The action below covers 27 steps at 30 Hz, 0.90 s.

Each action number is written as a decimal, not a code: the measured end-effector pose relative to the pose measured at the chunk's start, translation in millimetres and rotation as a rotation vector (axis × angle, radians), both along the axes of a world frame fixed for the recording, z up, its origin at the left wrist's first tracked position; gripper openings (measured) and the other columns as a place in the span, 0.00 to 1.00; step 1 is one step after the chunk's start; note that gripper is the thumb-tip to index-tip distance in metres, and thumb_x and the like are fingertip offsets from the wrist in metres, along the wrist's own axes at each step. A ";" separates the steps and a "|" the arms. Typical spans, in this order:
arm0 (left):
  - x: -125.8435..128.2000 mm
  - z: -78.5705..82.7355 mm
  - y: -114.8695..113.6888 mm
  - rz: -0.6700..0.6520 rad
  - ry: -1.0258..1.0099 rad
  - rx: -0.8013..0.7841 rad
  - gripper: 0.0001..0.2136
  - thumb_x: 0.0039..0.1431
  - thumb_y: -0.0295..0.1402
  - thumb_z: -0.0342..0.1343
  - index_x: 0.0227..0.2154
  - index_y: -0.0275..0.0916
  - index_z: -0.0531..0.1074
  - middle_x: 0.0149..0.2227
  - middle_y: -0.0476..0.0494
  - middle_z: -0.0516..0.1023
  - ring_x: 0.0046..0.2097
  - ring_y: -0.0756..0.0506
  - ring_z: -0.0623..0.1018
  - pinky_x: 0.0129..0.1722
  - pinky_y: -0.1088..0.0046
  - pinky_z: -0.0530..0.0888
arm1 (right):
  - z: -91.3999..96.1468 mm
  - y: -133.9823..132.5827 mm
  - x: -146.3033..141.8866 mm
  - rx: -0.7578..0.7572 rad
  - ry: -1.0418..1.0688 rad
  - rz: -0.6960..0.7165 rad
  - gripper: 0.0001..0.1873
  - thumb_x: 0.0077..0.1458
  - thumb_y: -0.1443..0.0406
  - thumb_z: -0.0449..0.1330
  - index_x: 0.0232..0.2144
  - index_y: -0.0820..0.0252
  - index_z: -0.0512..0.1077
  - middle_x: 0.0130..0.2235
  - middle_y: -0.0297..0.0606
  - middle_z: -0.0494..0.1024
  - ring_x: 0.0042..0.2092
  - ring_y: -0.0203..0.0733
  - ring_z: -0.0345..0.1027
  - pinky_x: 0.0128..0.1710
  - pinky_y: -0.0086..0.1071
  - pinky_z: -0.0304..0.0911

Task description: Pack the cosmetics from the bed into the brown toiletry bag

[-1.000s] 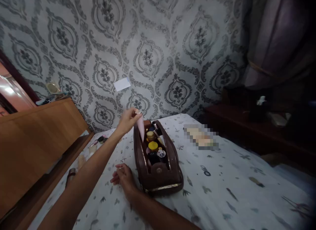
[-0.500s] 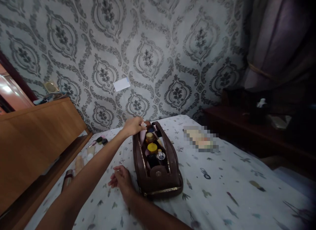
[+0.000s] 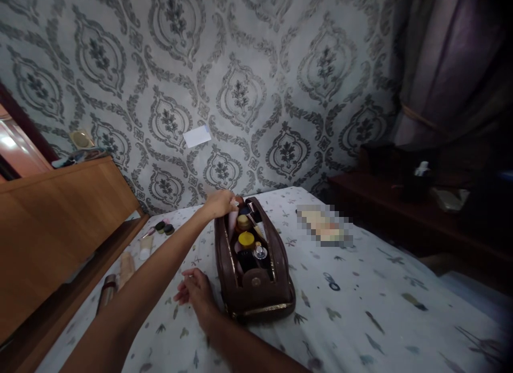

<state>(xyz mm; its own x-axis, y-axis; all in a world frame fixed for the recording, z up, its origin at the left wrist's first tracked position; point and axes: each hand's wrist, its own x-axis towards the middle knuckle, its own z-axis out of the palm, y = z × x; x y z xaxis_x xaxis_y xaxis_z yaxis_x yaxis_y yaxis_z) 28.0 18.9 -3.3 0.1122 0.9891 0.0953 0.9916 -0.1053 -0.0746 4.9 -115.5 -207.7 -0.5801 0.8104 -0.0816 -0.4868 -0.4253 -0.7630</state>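
A dark brown toiletry bag [image 3: 256,295] lies unzipped on the patterned bedsheet. Inside it are a yellow-lidded jar [image 3: 246,239], a gold-lidded jar [image 3: 242,222], a bottle with a clear round cap [image 3: 259,250] and other cosmetics. My left hand [image 3: 220,203] reaches to the bag's far left end, its fingers bent together at the opening. A small whitish bit shows at the fingertips, too small to name. My right hand [image 3: 196,293] rests beside the bag's near left side, fingers loosely curled and apart, holding nothing.
Left of the bag lie small dark jars [image 3: 164,227], a pale tube [image 3: 146,247], a beige tube [image 3: 127,267] and a brown-capped bottle [image 3: 107,293]. A wooden headboard [image 3: 72,212] borders the left. A blurred-out item [image 3: 323,223] lies right of the bag.
My left hand has shifted very slightly at the bag's far end. My right hand and the bag stay almost where they were; the view has moved a little.
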 end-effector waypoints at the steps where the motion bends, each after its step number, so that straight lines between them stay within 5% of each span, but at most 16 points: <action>1: 0.9 0.2 -0.1 0.002 0.008 0.000 0.07 0.55 0.36 0.58 0.35 0.39 0.76 0.38 0.42 0.80 0.43 0.40 0.77 0.37 0.70 0.69 | 0.1 -0.1 0.3 -0.001 0.002 0.002 0.21 0.44 0.51 0.64 0.34 0.59 0.66 0.23 0.27 0.71 0.20 0.33 0.69 0.19 0.25 0.56; 16: 5.7 3.5 -5.6 -0.019 -0.026 -0.022 0.09 0.54 0.32 0.58 0.39 0.41 0.77 0.37 0.45 0.80 0.42 0.42 0.78 0.37 0.73 0.69 | -3.2 -0.1 0.4 0.022 0.006 0.003 0.25 0.40 0.47 0.64 0.33 0.59 0.66 0.23 0.27 0.71 0.20 0.35 0.70 0.21 0.27 0.57; 27: -12.5 -7.7 8.5 -0.134 -0.169 -0.023 0.06 0.53 0.33 0.58 0.33 0.38 0.75 0.29 0.48 0.76 0.35 0.45 0.74 0.33 0.75 0.66 | 0.6 -1.3 3.5 0.026 0.018 0.014 0.25 0.41 0.48 0.65 0.33 0.59 0.66 0.23 0.28 0.72 0.21 0.35 0.70 0.21 0.26 0.57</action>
